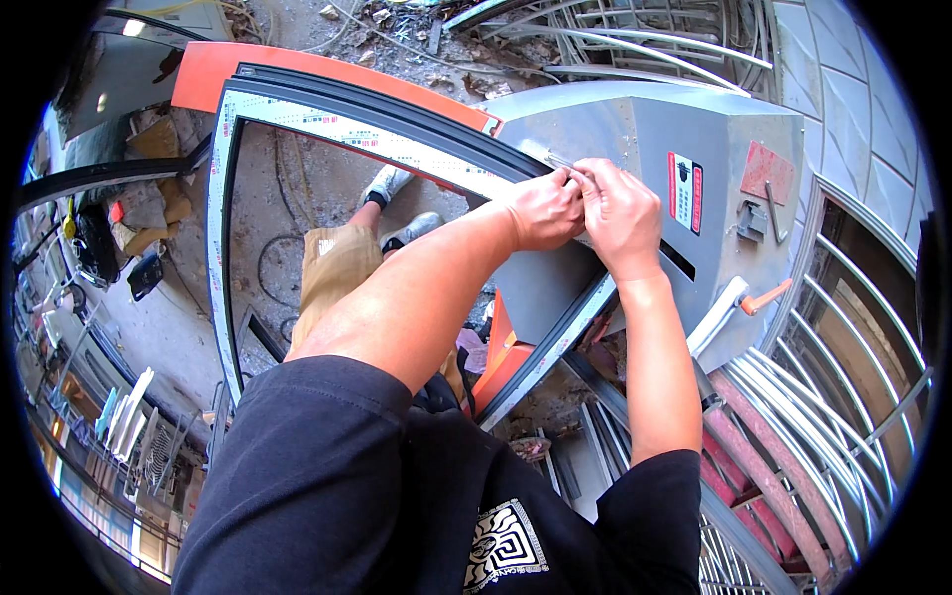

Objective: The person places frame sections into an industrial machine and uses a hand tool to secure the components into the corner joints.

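My left hand [550,211] is closed, its fingers drawn in beside my right hand at the far right corner of a metal window frame [337,127]. The frame is dark with white printed protective film. My right hand [623,213] is also closed, thumb and fingers pinched together against the left fingertips. A thin silvery piece [558,160] shows just beyond the fingers; its kind and which hand grips it cannot be made out. Under the hands, the frame's corner rests at a grey machine housing [684,129] and is partly hidden.
An orange beam [327,69] runs behind the frame. On the machine lie an L-shaped hex key [773,210] and a small metal block [751,222], near an orange-handled lever [767,297]. Metal rods [793,397] stack at right. Rubble [407,45] and cables cover the far floor.
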`<state>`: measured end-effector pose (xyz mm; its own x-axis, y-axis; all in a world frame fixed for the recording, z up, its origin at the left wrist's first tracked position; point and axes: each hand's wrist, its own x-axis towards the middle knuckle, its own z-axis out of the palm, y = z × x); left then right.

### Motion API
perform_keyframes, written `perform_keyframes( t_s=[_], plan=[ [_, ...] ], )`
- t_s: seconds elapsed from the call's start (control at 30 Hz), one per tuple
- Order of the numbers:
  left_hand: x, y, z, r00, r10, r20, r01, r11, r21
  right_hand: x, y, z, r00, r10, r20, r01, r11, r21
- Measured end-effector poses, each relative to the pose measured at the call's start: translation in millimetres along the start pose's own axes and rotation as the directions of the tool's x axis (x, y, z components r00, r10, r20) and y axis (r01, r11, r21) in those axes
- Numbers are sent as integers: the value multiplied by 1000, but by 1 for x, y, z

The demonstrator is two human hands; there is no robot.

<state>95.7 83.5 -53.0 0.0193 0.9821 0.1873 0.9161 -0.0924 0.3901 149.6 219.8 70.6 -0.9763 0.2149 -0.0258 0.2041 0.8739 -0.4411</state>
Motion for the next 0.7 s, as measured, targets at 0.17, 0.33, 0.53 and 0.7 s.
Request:
perform_keyframes(
  t_s=[0.17,0.33,0.53,0.7],
  plan=[
    [0,-6,21,996,-23,-91,16,996,-83,17,-27,-23,971,-161,178,207,938,-279],
    [2,-2,30,980,-45,-194,25,994,-107,26,-35,-31,952,-160,262,250,900,-356],
    [1,-2,23,948,-12,-317,31,998,55,35,-42,-33,929,117,352,29,923,-384],
    [-1,-1,6,990,-29,-137,29,1000,-7,40,-34,-24,823,418,384,-335,904,-266]
  ],
)
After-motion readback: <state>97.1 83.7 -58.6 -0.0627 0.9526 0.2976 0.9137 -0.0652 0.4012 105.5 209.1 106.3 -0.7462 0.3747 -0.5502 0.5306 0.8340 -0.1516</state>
